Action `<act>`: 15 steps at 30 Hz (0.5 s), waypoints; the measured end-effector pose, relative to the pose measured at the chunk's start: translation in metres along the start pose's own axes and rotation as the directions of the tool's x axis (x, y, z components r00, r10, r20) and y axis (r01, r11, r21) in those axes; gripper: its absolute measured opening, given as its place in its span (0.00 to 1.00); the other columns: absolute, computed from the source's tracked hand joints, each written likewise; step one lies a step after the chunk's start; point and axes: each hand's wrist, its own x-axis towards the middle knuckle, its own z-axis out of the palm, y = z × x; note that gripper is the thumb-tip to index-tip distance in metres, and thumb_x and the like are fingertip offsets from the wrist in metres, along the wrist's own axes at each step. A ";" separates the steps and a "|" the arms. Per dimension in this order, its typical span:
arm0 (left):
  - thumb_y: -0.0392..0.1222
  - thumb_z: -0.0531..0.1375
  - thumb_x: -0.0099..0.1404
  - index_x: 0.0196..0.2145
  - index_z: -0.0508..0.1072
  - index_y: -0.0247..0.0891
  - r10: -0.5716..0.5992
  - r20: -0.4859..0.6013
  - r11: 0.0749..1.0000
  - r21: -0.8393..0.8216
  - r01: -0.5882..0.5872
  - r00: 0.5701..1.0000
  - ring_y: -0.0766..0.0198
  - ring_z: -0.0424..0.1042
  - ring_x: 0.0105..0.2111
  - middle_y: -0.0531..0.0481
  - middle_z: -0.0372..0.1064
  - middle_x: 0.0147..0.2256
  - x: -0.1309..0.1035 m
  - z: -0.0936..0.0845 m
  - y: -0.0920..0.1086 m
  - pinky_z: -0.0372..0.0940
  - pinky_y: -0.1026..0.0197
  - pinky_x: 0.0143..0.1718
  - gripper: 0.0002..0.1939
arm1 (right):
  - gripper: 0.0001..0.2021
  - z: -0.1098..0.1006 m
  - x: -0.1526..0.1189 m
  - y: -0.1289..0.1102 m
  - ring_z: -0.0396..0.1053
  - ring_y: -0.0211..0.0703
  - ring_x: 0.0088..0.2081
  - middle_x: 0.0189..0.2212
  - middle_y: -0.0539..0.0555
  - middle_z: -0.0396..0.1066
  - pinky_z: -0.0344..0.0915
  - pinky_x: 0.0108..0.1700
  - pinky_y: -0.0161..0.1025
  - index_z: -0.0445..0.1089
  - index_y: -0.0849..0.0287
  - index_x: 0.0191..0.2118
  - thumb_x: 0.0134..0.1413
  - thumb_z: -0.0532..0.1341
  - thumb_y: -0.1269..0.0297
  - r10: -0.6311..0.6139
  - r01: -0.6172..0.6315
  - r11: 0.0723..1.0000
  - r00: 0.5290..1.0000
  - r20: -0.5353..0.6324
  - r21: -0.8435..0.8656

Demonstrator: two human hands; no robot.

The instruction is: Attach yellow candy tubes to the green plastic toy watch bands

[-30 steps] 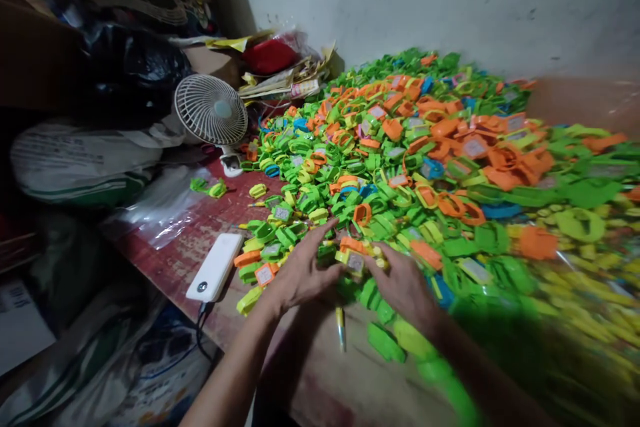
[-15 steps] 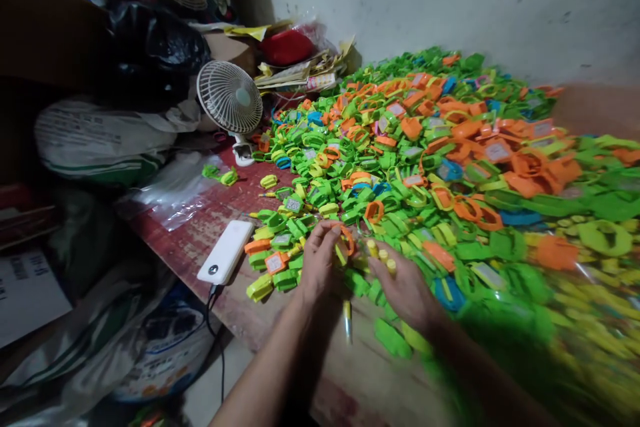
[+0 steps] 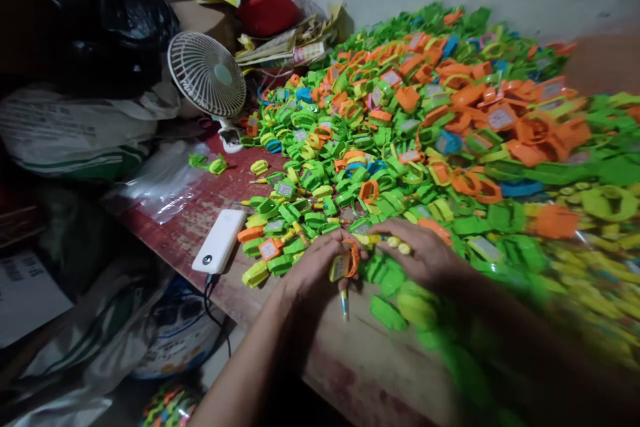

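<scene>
My left hand (image 3: 320, 259) is closed on an orange plastic toy watch (image 3: 353, 259), its face turned toward me. My right hand (image 3: 425, 250) curls around several small yellow sticks (image 3: 397, 244), like little pens; one of them points toward the orange watch. Beneath my left hand lies a slim pen-like stick (image 3: 345, 305) with a yellow end and a silvery tip. Green toy watches (image 3: 387, 312) lie below my right hand, somewhat blurred. Left of my left hand, a small cluster holds an orange watch (image 3: 271, 249) with a patterned face.
A large heap of green, orange, yellow and blue watches (image 3: 400, 120) covers the table toward the wall. More yellow sticks (image 3: 590, 287) lie at right. A white power bank (image 3: 220, 240) with a cable sits near the left edge. Behind it stand a white fan (image 3: 207, 73) and clear plastic bags (image 3: 160, 187).
The orange watch has tipped so its face shows, and my hands have come closer together. The right hand's yellow sticks now lie more level. The whole view has shifted slightly.
</scene>
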 end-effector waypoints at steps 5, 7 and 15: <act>0.42 0.58 0.59 0.35 0.71 0.36 -0.009 0.105 0.999 0.053 0.004 0.994 0.69 0.65 0.18 0.49 0.72 0.30 0.007 -0.003 -0.011 0.60 0.66 0.20 0.08 | 0.10 0.001 0.001 0.004 0.71 0.44 0.41 0.39 0.56 0.74 0.68 0.45 0.39 0.71 0.58 0.45 0.62 0.55 0.64 -0.028 0.028 0.998 1.000 -0.013 0.060; 0.42 0.58 0.60 0.38 0.72 0.35 -0.014 0.148 0.997 0.076 0.003 0.989 0.68 0.66 0.18 0.49 0.72 0.28 0.010 -0.005 -0.014 0.61 0.66 0.20 0.10 | 0.09 0.002 0.000 0.005 0.72 0.43 0.40 0.38 0.55 0.74 0.68 0.44 0.38 0.71 0.58 0.44 0.62 0.56 0.64 -0.006 0.008 0.996 1.000 -0.020 0.086; 0.43 0.61 0.59 0.42 0.71 0.33 -0.070 0.132 0.990 0.128 0.053 0.989 0.69 0.67 0.19 0.47 0.73 0.31 0.011 -0.006 -0.014 0.59 0.70 0.17 0.15 | 0.10 0.006 -0.011 0.014 0.74 0.41 0.37 0.36 0.53 0.77 0.70 0.43 0.36 0.76 0.57 0.42 0.57 0.60 0.63 0.096 -0.088 0.977 0.995 -0.033 0.195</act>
